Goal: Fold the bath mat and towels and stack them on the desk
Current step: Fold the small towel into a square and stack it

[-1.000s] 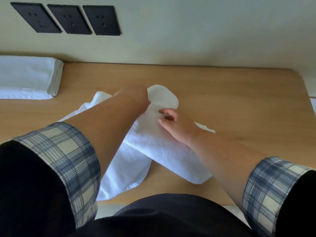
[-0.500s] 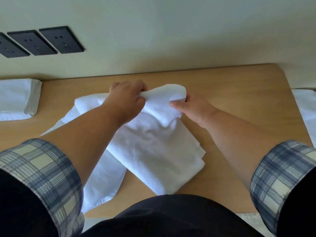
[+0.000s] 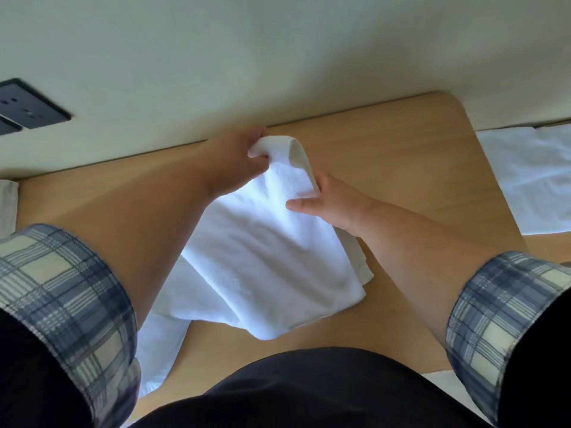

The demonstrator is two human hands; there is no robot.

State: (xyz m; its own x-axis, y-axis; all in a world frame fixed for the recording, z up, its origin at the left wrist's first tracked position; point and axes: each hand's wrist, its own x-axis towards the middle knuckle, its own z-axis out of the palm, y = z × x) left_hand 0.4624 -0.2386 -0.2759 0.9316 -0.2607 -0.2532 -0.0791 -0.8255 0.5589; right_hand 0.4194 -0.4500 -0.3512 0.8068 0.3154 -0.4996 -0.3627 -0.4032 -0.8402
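Gripping towel (image 3: 272, 251) edge: left hand (image 3: 234, 156) fingers, mostly hidden | right hand (image 3: 336, 206) fingers pinching it | sockets (image 3: 27, 109) cut off

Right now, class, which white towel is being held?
The centre towel, gripped at its far edge by left hand and right hand; the others lie untouched.

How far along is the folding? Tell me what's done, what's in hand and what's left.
Done: one white cloth at the desk's left end looks folded, though mostly out of frame. In hand: the left hand and right hand grip the far edge of a partly folded towel, lifted off the desk. Left: the cloth beneath it and the spread cloth beyond the right end; no stack shows yet.
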